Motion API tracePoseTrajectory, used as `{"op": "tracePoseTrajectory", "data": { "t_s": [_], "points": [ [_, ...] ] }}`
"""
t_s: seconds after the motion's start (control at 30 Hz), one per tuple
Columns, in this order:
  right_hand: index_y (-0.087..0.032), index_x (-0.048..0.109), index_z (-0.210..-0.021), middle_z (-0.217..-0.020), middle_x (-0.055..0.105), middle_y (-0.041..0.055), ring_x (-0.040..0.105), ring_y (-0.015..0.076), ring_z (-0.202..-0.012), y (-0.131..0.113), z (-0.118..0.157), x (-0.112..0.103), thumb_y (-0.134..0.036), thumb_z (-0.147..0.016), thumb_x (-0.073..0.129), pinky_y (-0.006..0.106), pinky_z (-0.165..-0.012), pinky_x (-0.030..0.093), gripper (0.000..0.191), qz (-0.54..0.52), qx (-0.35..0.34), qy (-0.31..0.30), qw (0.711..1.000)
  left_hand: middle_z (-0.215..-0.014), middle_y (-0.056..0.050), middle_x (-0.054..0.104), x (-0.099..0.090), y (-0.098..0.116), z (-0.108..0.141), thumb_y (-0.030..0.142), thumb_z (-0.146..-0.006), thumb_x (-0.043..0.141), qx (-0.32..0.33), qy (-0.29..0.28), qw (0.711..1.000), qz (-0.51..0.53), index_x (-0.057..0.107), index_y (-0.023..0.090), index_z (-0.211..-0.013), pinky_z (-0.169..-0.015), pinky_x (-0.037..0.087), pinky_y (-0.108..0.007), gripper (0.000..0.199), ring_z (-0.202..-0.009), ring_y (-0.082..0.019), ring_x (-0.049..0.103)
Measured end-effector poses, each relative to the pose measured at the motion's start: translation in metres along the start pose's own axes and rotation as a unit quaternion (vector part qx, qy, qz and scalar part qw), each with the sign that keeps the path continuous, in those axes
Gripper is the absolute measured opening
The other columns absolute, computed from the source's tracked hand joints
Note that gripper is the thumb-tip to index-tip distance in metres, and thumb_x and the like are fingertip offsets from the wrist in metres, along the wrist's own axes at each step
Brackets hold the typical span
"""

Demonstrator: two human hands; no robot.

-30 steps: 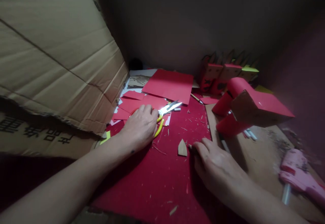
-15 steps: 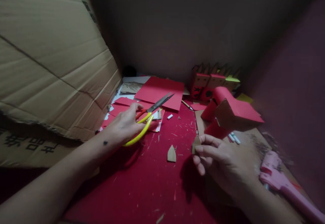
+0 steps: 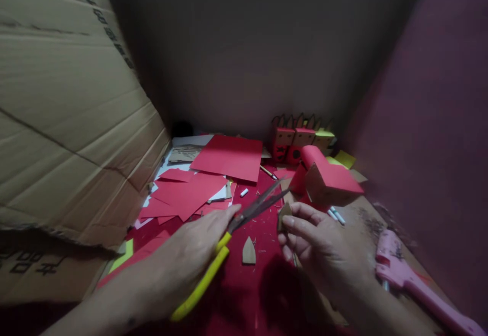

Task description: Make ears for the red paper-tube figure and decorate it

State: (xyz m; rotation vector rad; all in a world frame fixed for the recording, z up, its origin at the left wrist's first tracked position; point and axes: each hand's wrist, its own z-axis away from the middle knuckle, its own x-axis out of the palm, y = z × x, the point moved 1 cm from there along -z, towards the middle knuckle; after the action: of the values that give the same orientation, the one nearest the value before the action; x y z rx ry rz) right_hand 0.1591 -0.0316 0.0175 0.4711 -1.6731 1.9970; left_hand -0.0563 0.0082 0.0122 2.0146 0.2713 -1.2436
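Note:
Yellow-handled scissors point(image 3: 249, 216) are gripped in my left hand point(image 3: 190, 252), their blades slightly parted and pointing up to the right. The blade tips reach close to a small pointed piece of cardboard point(image 3: 283, 216), which my right hand point(image 3: 314, 237) pinches between thumb and fingers. Whether the blades touch that piece I cannot tell. A second pointed cardboard piece point(image 3: 249, 251) lies flat on the red tabletop point(image 3: 238, 290) between my hands.
Red paper sheets point(image 3: 229, 158) lie at the back left beside a large cardboard panel point(image 3: 76, 97). A red paper-and-cardboard model point(image 3: 331, 178) and small decorated boxes point(image 3: 303, 138) stand at the back right. A pink glue gun point(image 3: 407, 275) rests at right.
My left hand has brought the scissors down and right, toward the piece in my right hand. The camera view has shifted, and more red paper shows at left.

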Motion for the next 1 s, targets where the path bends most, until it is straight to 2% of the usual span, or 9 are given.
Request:
{"op": "tracePoseTrajectory", "data": {
  "t_s": [0.1, 0.23, 0.37, 0.63, 0.83, 1.0],
  "points": [
    [-0.015, 0.067, -0.068, -0.060, 0.062, -0.0023, 0.060, 0.0090, -0.048, -0.003, -0.001, 0.006, -0.016, -0.057, 0.083, 0.015, -0.039, 0.046, 0.019, -0.030, -0.051, 0.003, 0.998, -0.129, -0.008, 0.054, 0.004, 0.007, 0.002, 0.025, -0.090, 0.035, 0.011, -0.040, 0.999, -0.021, 0.034, 0.023, -0.139, -0.096, 0.047, -0.037, 0.049, -0.115, -0.023, 0.053],
    [-0.017, 0.068, -0.070, -0.062, 0.065, -0.0018, 0.063, 0.0106, -0.051, -0.005, -0.002, 0.008, -0.014, -0.059, 0.082, 0.016, -0.042, 0.048, 0.018, -0.051, -0.100, 0.008, 0.994, -0.117, -0.009, 0.061, 0.008, 0.012, -0.001, 0.023, -0.091, 0.032, 0.002, -0.038, 0.999, -0.033, 0.036, 0.022, -0.138, -0.092, 0.050, -0.039, 0.048, -0.105, -0.023, 0.058],
    [-0.018, 0.069, -0.071, -0.063, 0.067, -0.0009, 0.063, 0.0103, -0.053, -0.002, -0.001, 0.009, -0.016, -0.061, 0.081, 0.017, -0.045, 0.049, 0.015, -0.046, -0.110, -0.001, 0.993, -0.110, -0.011, 0.064, 0.011, 0.015, -0.004, 0.022, -0.089, 0.035, 0.003, -0.037, 0.998, -0.042, 0.040, 0.023, -0.135, -0.086, 0.052, -0.040, 0.046, -0.098, -0.025, 0.060],
    [-0.019, 0.069, -0.070, -0.067, 0.069, -0.0006, 0.062, 0.0106, -0.055, 0.008, -0.003, 0.013, -0.015, -0.064, 0.079, 0.017, -0.044, 0.048, 0.012, -0.038, -0.112, -0.019, 0.993, -0.112, -0.016, 0.061, 0.011, 0.022, -0.004, 0.020, -0.090, 0.032, -0.011, -0.068, 0.997, -0.040, 0.051, 0.014, -0.120, -0.080, 0.052, -0.040, 0.035, -0.098, -0.026, 0.059],
    [-0.019, 0.070, -0.075, -0.072, 0.070, 0.0000, 0.062, 0.0101, -0.056, 0.014, -0.005, 0.010, -0.013, -0.064, 0.078, 0.018, -0.047, 0.050, 0.015, -0.039, -0.111, -0.012, 0.993, -0.091, -0.009, 0.064, 0.013, 0.025, -0.008, 0.023, -0.091, 0.032, -0.031, -0.070, 0.997, -0.001, 0.054, 0.020, -0.109, -0.071, 0.052, -0.033, 0.029, -0.078, -0.021, 0.061],
    [-0.017, 0.069, -0.075, -0.071, 0.069, -0.0002, 0.062, 0.0098, -0.058, 0.016, -0.005, 0.010, -0.011, -0.064, 0.076, 0.017, -0.049, 0.050, 0.014, -0.031, -0.114, -0.011, 0.993, -0.088, -0.009, 0.063, 0.018, 0.024, -0.006, 0.024, -0.091, 0.030, -0.035, -0.066, 0.997, -0.005, 0.053, 0.021, -0.113, -0.070, 0.051, -0.034, 0.032, -0.077, -0.022, 0.061]
  ]
}}
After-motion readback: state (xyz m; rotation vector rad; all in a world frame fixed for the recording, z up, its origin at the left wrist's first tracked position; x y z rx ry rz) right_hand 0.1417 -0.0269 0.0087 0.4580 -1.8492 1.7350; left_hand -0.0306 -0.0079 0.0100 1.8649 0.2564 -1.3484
